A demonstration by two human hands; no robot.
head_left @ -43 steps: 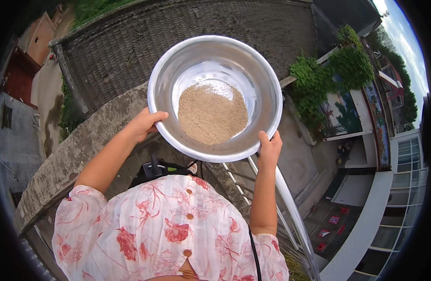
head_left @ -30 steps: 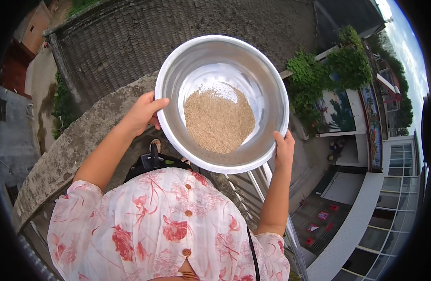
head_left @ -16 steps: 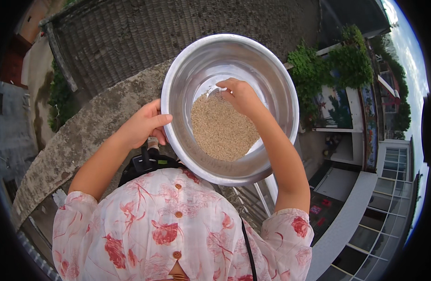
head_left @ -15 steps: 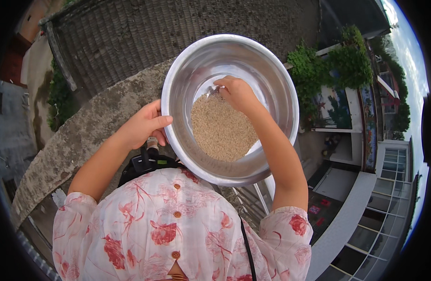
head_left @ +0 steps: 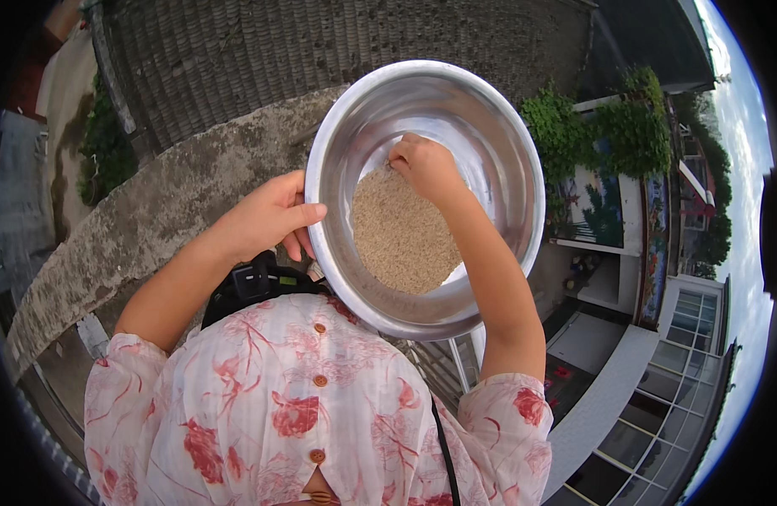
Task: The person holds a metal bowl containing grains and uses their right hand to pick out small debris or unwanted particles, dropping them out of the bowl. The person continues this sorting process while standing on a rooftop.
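A large round metal basin (head_left: 521, 169) is in front of my body, with a bed of small beige grains (head_left: 403, 232) across its bottom. My left hand (head_left: 279, 218) grips the basin's left rim, the thumb over the edge and the other fingers outside. Inside the basin my right hand (head_left: 424, 169) is at the far edge of the grains, its fingers bent and pinched together. Whatever lies between those fingertips is too small and hidden to make out. Bare shiny metal shows beyond the hand and along the right of the grains.
A weathered concrete ledge (head_left: 178, 173) curves past on the left, with a grey tiled roof (head_left: 321, 51) beyond it. Below the basin are metal bars (head_left: 456, 363). A black bag-like item (head_left: 258, 282) is by my waist. Green vines (head_left: 566, 126) and a gridded window front (head_left: 671, 371) are at the right.
The basin and my left hand appear slightly further right. My right fingers have drawn closer together at the far edge of the grains, and the shiny bit beside them no longer shows.
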